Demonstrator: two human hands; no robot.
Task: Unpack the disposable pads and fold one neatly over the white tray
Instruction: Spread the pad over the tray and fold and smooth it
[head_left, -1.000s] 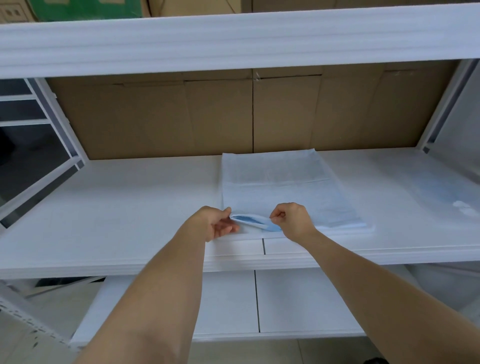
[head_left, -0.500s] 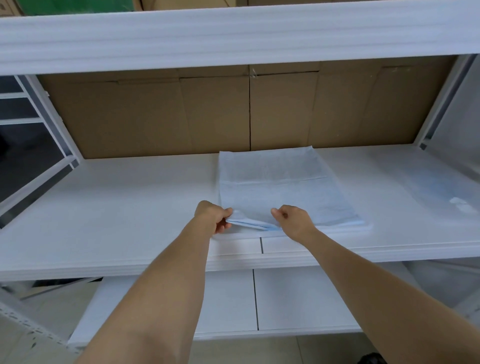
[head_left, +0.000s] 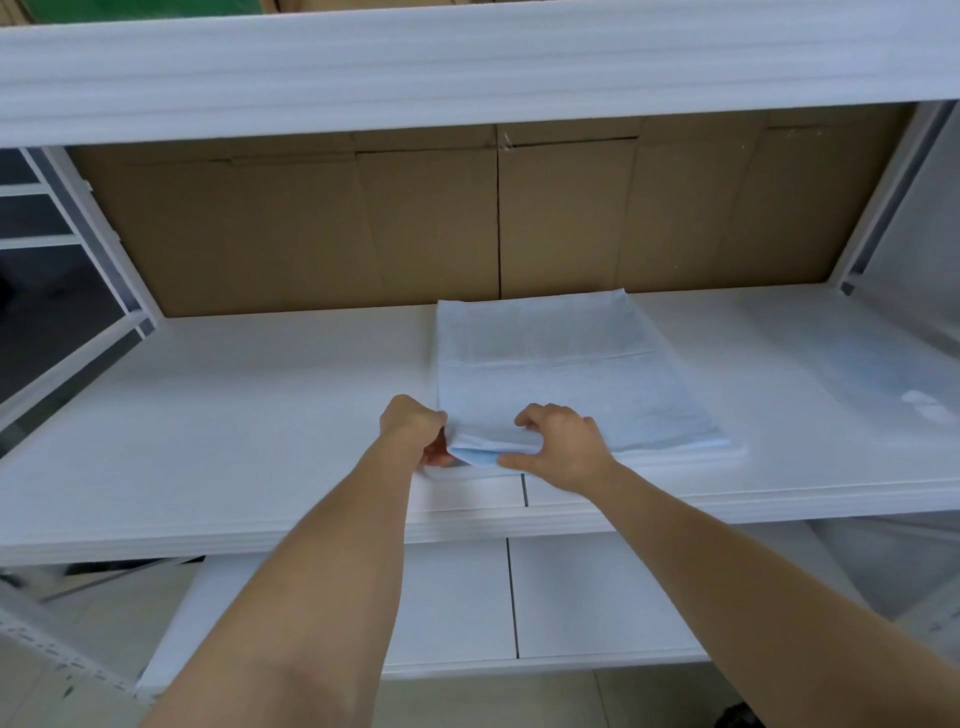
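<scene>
From the head view, your left hand (head_left: 413, 428) and right hand (head_left: 563, 449) both pinch the near-left corner of the pad (head_left: 561, 374) lying flat on the shelf (head_left: 234, 415). Peel slowly, keeping edges aligned. It's thin, limp, white over blue, probably several layers.

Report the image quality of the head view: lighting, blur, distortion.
Head view: soft, even light with faint shadows; wide-angle lens bows the upper shelf edge; white pad barely contrasts with the white shelf; plastic wrapper at right looks hazy; both hands, left hand and right hand, are reasonably sharp.
</scene>
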